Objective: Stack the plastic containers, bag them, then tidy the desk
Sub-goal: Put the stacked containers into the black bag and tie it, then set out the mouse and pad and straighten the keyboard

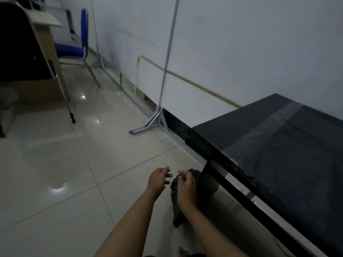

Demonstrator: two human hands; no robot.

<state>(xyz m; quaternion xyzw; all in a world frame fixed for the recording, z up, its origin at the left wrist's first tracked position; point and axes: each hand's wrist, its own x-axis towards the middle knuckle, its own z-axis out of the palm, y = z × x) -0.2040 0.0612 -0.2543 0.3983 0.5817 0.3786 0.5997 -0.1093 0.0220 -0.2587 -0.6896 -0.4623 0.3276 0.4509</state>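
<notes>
A dark bag (176,201) hangs low over the tiled floor beside the black desk (289,145). My right hand (186,188) grips its top edge, fingers curled round the dark material. My left hand (158,178) is just to the left of the bag, fingers loosely spread, holding nothing and not touching it. No plastic containers show outside the bag; whatever is inside it is hidden. The desk top on the right carries a strip of pale tape and nothing else in view.
A white partition on metal feet (146,127) runs along the back. A blue chair (74,49) and a wooden desk (44,58) stand at the far left, with a dark chair back (16,43) nearer. Glossy floor tiles (74,173) stretch across the left.
</notes>
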